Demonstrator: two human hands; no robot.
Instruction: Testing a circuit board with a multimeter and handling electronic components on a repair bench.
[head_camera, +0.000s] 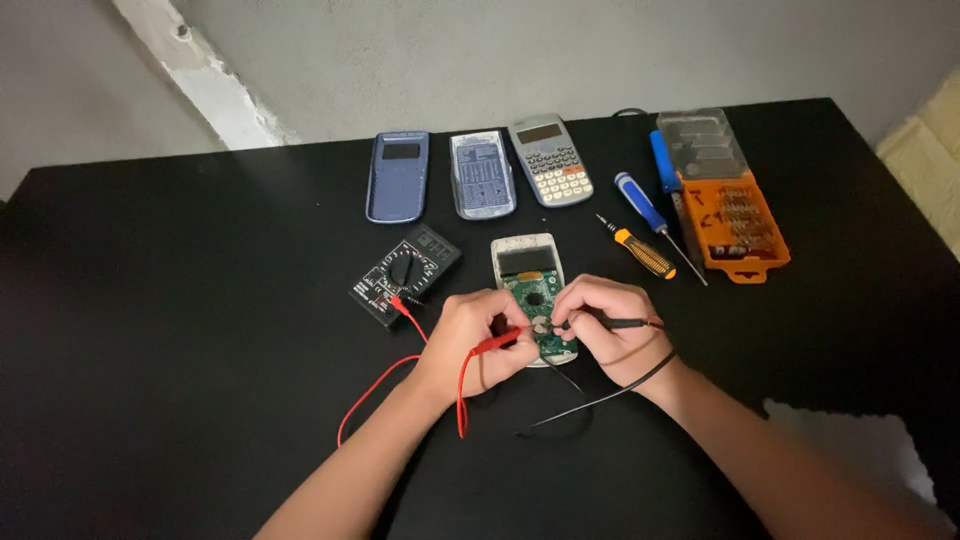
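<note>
An opened calculator (528, 266) lies on the black table (200, 280), its green circuit board (540, 300) exposed. My left hand (470, 335) holds a red test probe (495, 342) with its tip on the board. My right hand (605, 320) holds a black test probe (610, 324), its tip also at the board near a round coin cell. Red and black leads trail toward me; the red lead (400, 372) runs to a black multimeter (405, 274) left of the calculator.
At the back lie a blue calculator cover (398, 176), a clear-fronted back panel (482, 174) and a grey calculator (550, 160). To the right are an orange-handled screwdriver (640, 250), a blue-handled screwdriver (645, 208) and an orange bit case (735, 215) with its lid open.
</note>
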